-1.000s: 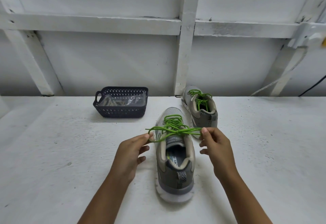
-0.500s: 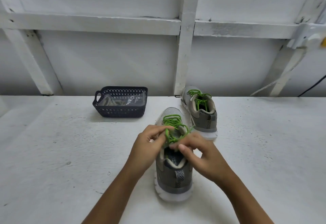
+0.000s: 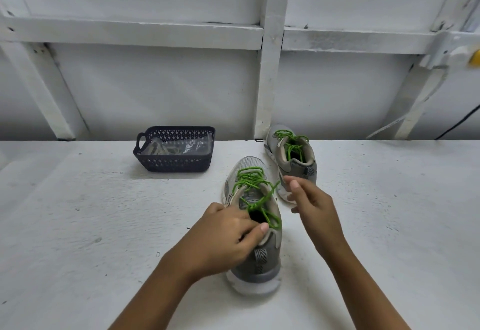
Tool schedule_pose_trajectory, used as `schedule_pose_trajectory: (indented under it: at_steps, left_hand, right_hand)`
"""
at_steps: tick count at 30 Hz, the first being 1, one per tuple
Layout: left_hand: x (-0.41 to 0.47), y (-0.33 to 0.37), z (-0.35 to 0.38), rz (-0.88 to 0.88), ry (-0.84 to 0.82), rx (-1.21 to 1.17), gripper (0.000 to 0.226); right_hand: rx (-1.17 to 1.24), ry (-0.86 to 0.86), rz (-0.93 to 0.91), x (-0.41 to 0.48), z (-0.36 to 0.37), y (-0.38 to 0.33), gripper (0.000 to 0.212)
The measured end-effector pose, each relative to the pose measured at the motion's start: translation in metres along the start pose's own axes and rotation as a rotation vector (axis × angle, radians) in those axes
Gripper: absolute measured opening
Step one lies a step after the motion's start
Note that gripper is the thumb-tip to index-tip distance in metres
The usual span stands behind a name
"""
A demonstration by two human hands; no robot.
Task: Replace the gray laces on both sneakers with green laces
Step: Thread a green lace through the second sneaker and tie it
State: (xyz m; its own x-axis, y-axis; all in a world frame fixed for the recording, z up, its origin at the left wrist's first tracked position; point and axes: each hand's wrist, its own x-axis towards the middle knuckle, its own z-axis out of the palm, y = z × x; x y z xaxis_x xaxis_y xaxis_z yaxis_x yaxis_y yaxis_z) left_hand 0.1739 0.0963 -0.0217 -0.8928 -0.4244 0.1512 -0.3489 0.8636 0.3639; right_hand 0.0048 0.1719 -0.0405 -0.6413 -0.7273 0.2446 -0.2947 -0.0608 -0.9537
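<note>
Green laces are seen on both sneakers, so the task is judged nearly done; only the tidying of loose ends on the near sneaker (image 3: pixel 255 259) seems left. That sneaker is gripped at its collar by the left hand (image 3: pixel 223 236), mid-worktop (image 3: pixel 91 225), its green lace (image 3: pixel 250 179) draped over the opening. Nothing is held by the right hand (image 3: pixel 315 205), hovering with relaxed fingers. Two sneakers are counted, the far sneaker (image 3: pixel 298 166) at the far edge, and one dark basket (image 3: pixel 176 164) with unclear contents.

Head-worn view, forward and downward
</note>
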Motion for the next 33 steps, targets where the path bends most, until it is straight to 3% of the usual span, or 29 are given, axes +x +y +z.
schedule_pose_trajectory:
  at_steps: [3,8,10,13,17,20,24,29,31,33]
  left_hand:
    - [0.003,0.002,0.000,0.025,0.004,-0.008,0.050]
    - [0.003,-0.008,-0.002,0.087,0.161,-0.113,0.048]
    - [0.001,-0.012,-0.005,0.029,0.242,-0.187,0.047]
    - [-0.001,-0.016,-0.009,-0.074,0.338,-0.306,0.046]
    - [0.001,-0.017,-0.011,-0.190,0.392,-0.409,0.028]
    - [0.004,-0.015,-0.011,-0.243,0.400,-0.437,0.030]
    - [0.005,-0.016,-0.009,-0.327,0.409,-0.470,0.029]
    - [0.006,-0.021,-0.004,-0.421,0.437,-0.431,0.014]
    - [0.008,-0.023,-0.001,-0.510,0.332,-0.439,0.007]
    - [0.008,-0.025,0.005,-0.579,0.190,-0.446,0.038]
  right_hand:
    - [-0.118,-0.056,-0.003,0.005,0.006,-0.003,0.015]
    - [-0.252,-0.169,-0.262,0.004,0.011,-0.009,0.011]
    - [-0.340,-0.253,-0.351,0.001,0.011,-0.011,0.011]
    - [-0.541,-0.373,-0.437,-0.003,0.006,-0.016,0.030]
    - [-0.741,-0.566,-0.497,-0.005,0.005,-0.028,0.044]
    - [-0.945,-0.641,-0.573,-0.012,0.013,-0.032,0.054]
    - [-0.992,-0.696,-0.488,-0.011,0.015,-0.038,0.050]
    - [-0.744,-0.552,-0.476,-0.007,0.011,-0.032,0.055]
    - [-0.542,-0.381,-0.410,-0.005,0.007,-0.025,0.053]
    - [-0.372,-0.138,-0.273,-0.006,0.007,-0.020,0.040]
